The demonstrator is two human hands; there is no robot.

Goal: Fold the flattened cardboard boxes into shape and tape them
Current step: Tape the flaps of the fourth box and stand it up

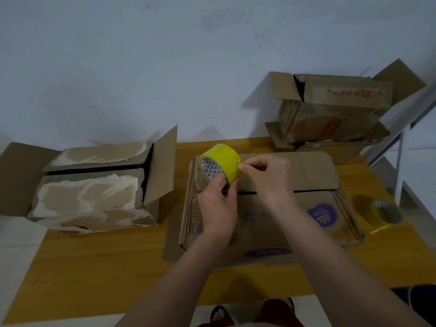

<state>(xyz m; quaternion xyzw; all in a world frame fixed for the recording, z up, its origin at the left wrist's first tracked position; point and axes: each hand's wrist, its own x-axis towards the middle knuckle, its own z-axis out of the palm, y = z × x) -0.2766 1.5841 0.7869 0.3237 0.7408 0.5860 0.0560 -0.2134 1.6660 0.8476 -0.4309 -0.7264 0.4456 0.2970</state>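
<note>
Both hands over box (271,208): left hand (218,208) grips tape roll (221,162), right hand (266,171) fingers pinch its edge.

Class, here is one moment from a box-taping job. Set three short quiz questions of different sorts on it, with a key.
1. True or false: the left hand holds the yellow tape roll.
2. What do the right hand fingers do at the roll? A pinch its outer face; B press a flap flat; C rest on the table.
3. Fill in: a second tape roll lies to the ___ of the middle box.

Key: 1 true; 2 A; 3 right.
</note>
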